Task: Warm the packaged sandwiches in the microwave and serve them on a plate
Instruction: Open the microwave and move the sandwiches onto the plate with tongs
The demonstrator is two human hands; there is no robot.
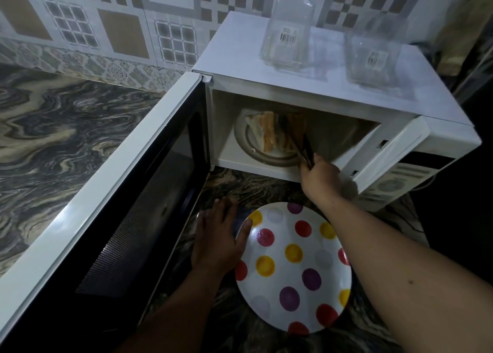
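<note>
The right hand (318, 177), fingers curled round dark metal tongs (301, 145), has the cut layered sandwiches (269, 133) at eleven o'clock, tongs pointing along that line; the left hand (218, 238), nearer the spotted white plate (293, 270), rests flat with its thumb on the rim.

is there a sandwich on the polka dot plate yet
No, the polka dot plate is bare; the sandwiches sit inside the microwave, where the right hand reaches with tongs.

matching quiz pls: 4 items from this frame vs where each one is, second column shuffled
Items:
1. sandwiches
2. polka-dot plate
3. clear plastic packages
4. tongs

Places:
A. on top of the microwave
B. gripped in the right hand
C. on the turntable inside the microwave
D. on the counter, left hand at its rim

Pairs: 1-C, 2-D, 3-A, 4-B
</note>
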